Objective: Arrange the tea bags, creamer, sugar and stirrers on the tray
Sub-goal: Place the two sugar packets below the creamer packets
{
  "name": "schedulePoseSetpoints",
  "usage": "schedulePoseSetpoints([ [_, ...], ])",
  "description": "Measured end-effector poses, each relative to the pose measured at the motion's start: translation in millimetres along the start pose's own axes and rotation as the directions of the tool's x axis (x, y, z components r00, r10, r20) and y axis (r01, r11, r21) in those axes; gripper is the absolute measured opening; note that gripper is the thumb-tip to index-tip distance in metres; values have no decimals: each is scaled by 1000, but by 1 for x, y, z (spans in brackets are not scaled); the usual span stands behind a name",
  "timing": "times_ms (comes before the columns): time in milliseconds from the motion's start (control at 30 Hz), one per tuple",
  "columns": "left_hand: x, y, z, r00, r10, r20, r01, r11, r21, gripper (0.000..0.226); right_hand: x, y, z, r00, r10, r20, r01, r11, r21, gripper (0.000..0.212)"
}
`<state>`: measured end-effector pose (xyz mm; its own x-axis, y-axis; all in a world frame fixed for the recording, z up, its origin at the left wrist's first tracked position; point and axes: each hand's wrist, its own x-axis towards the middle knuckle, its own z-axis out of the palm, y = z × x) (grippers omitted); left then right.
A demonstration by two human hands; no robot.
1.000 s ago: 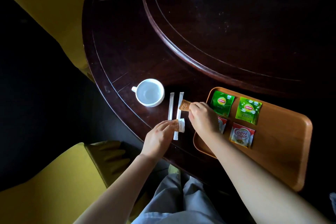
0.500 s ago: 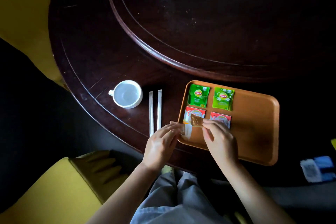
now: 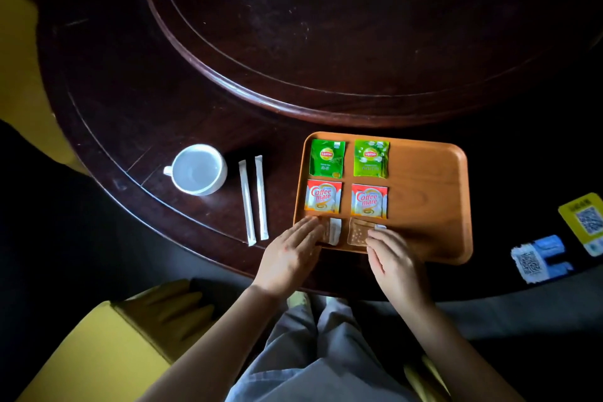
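Fingers [image 3: 310, 227] of the left hand [image 3: 288, 254] are laid flat and extended on a sugar packet [image 3: 331, 231] at the tray's [image 3: 430, 206] near edge; nothing is gripped. Fingers [image 3: 375, 235] of the right hand [image 3: 394, 259] are likewise extended, pressed on a second sugar packet [image 3: 357, 232] just beside the first.

Tray contents: two green tea bags [image 3: 327, 158] [image 3: 371, 158] in the far row; two creamer sachets [image 3: 323, 201] [image 3: 369, 202] in the middle row; both sugar packets in the near row. The tray's right half is left bare.

Tabletop [image 3: 163, 75], left of the tray: two wrapped stirrers [image 3: 247, 202] [image 3: 261, 197], side by side; a white cup [image 3: 199, 170] beyond them. Right of the tray: QR-code cards [image 3: 538, 258] [image 3: 587, 219]. A raised round turntable [image 3: 326, 26] is set behind the tray.
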<state>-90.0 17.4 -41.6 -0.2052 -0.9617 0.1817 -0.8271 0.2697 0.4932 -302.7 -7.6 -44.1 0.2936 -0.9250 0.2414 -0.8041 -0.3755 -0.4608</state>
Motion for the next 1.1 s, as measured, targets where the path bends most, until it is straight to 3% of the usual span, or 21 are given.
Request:
schedulePoseSetpoints([
  [133, -10, 6, -2, 996, 17, 90, -22, 998, 58, 52, -11, -9, -6, 999, 3, 51, 1, 997, -82, 35],
  [267, -14, 16, 2, 984, -22, 177, 1, 993, 119, 55, -16, -25, -7, 978, 53, 201, -13, 980, -197, 48],
  [533, -12, 18, 1, 972, -47, 229, 5, 984, 181, 53, -17, -33, -6, 921, 157, 356, -57, 959, -276, 51],
  [933, -14, 18, -1, 948, -67, 311, -17, 966, 259, 57, -18, -37, -11, 898, 181, 400, -52, 948, -313, 52],
  [1100, -24, 14, -13, 975, -31, 218, -25, 967, 252, 60, -11, -35, -19, 957, 84, 276, -13, 968, -250, 44],
])
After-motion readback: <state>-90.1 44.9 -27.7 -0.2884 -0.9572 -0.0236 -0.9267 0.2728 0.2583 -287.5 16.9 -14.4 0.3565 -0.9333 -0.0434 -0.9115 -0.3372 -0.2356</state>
